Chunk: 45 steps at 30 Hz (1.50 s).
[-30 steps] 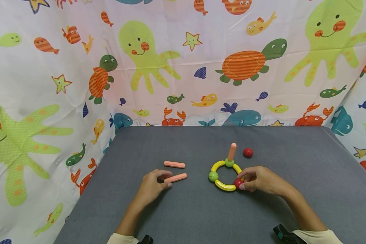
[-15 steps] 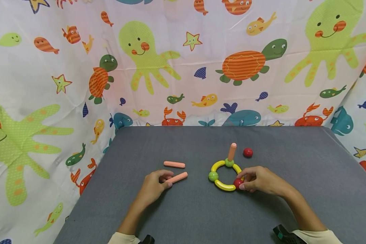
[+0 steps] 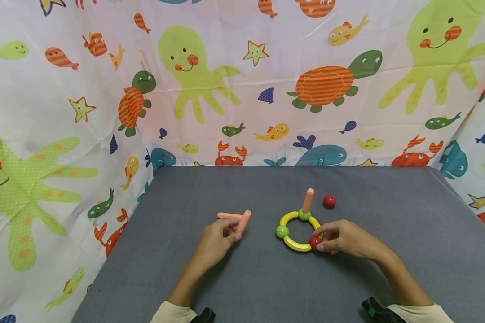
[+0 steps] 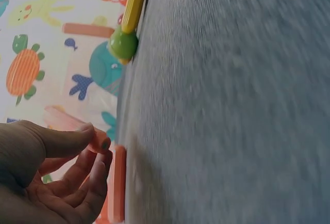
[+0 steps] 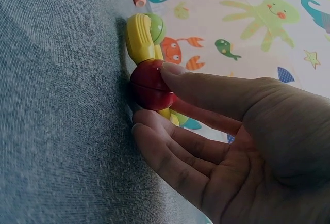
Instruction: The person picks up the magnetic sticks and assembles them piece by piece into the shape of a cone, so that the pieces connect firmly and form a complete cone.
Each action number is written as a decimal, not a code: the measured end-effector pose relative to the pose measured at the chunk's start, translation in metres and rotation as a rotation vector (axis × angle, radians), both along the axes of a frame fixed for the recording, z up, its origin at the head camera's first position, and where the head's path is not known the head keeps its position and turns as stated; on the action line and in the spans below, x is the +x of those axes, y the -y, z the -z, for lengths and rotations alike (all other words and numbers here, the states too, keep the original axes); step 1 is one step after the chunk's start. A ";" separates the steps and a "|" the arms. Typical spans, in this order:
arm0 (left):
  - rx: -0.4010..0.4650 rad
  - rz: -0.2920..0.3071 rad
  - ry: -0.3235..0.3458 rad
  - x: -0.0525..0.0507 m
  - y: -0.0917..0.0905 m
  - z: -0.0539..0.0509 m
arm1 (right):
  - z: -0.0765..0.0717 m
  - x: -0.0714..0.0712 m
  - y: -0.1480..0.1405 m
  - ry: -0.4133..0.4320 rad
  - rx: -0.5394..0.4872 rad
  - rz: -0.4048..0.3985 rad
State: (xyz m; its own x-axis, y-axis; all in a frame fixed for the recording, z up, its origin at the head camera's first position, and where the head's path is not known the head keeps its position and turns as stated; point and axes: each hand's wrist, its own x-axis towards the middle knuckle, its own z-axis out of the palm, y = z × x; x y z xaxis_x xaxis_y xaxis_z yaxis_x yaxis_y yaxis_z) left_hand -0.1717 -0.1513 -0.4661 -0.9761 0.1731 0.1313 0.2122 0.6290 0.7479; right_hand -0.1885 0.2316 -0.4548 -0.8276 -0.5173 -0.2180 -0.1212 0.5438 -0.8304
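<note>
Your left hand pinches one pink rod off the table; a second pink rod lies just beyond that hand. Your right hand grips a red ball of the yellow-and-green ring on its left. An upright pink rod stands in the ring's far green ball; a loose red ball lies beyond your right hand.

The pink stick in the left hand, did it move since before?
Yes. In the head view, the held stick has moved up and right, now overlapping the right end of the lying stick.
</note>
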 end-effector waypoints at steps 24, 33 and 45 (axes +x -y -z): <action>0.179 0.123 -0.016 -0.022 -0.081 0.001 | -0.003 0.000 0.003 0.028 -0.012 -0.010; 0.220 0.137 -0.083 -0.027 -0.098 -0.001 | -0.001 0.001 0.006 0.045 -0.023 0.000; 0.167 0.134 -0.018 -0.030 -0.101 0.005 | 0.000 0.000 0.005 0.041 -0.028 -0.015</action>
State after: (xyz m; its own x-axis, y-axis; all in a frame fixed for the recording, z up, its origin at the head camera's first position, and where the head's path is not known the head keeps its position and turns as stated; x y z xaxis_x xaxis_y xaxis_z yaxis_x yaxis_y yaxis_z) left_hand -0.2013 -0.0508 -0.4706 -0.9429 0.2759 0.1866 0.3003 0.4621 0.8344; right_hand -0.1888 0.2268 -0.4547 -0.8107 -0.5356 -0.2367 -0.0947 0.5189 -0.8496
